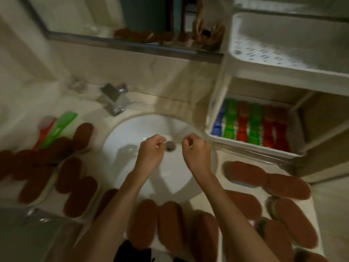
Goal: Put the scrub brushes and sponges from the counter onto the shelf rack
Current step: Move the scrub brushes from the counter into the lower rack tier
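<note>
Both hands are held over the sink (pixel 130 167), close above its drain (pixel 170 145): the left hand (pixel 151 151) just left of the drain, the right hand (pixel 196 151) just right of it, the two apart from each other. The fingers of each hand are seen loosely curled downward with thumb and forefinger near together, and nothing is seen gripped in either. Brown oval sponges (pixel 81 195) are spread on the counter (pixel 88 110) all round the sink: a crowded group to its left, a row (pixel 170 224) along its near edge, and more (pixel 247 173) to its right, several overlapping or touching. Two long brushes (pixel 58 127), one green and one red, are laid side by side at the far left of the sink, behind the left group of sponges. A tap (pixel 113 99) is set behind the sink. The white rack (pixel 236 72) is stood to the right of the sink and behind it; on its lower shelf a row of small brushes (pixel 251 125), blue, green and red, is packed side by side, while its upper shelf (pixel 283 53) is perforated. Much of the view is blurred.
</note>
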The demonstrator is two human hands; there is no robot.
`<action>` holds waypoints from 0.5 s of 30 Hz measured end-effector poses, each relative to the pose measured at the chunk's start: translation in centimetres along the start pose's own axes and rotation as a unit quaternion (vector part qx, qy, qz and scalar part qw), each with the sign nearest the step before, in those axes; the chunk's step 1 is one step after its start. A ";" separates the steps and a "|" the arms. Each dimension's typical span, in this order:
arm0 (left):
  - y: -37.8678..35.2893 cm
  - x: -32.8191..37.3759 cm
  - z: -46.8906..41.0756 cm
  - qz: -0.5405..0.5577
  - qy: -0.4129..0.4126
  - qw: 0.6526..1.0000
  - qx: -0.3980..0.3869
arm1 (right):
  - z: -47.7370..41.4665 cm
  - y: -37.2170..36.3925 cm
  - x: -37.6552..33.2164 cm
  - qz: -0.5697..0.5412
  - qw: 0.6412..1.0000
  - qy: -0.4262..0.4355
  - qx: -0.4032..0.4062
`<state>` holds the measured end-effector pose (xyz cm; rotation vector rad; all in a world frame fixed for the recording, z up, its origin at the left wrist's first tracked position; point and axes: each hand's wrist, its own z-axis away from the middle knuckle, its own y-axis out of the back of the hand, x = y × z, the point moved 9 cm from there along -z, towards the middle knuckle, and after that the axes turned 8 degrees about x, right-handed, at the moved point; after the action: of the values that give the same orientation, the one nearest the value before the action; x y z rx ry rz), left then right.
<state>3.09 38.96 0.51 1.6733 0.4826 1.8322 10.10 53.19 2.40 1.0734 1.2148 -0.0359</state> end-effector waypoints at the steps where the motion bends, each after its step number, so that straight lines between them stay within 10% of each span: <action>1: 1.8 -1.9 -0.7 -0.012 0.010 1.000 0.004 | 0.8 -1.6 -1.4 0.003 1.000 0.008 -0.010; 15: 26.1 -24.4 -12.6 -0.032 0.123 0.986 0.105 | 8.1 -28.8 -19.8 0.062 0.979 0.062 -0.186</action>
<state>-13.66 5.16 -3.33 1.5476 0.8501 2.0071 -7.72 22.26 -1.41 0.8275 1.2053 0.3474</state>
